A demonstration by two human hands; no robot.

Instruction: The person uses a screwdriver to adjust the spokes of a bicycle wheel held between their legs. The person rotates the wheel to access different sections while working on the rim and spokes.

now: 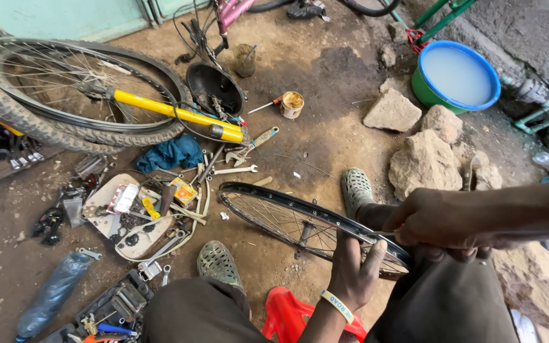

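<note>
Dirt workshop floor (325,121); both hands, left hand (351,270) and right hand (443,222), gripped bare black spoked bicycle rim (287,213); it could slip, bending spokes.

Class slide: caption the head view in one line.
Both hands, left hand and right hand, grip a bare bicycle rim above scattered tools.

Wheel rim (287,213) glossy dark metal (thin steel spokes); rocks (422,162) rough.

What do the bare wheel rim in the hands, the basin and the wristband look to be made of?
Wheel rim: likely metal, dark finish, thin bright wire spokes. Basin: probably plastic, glossy green wall with a blue lip, holding cloudy liquid. Wristband on the left hand: seemingly soft rubber or silicone, pale yellow, matte.
</note>
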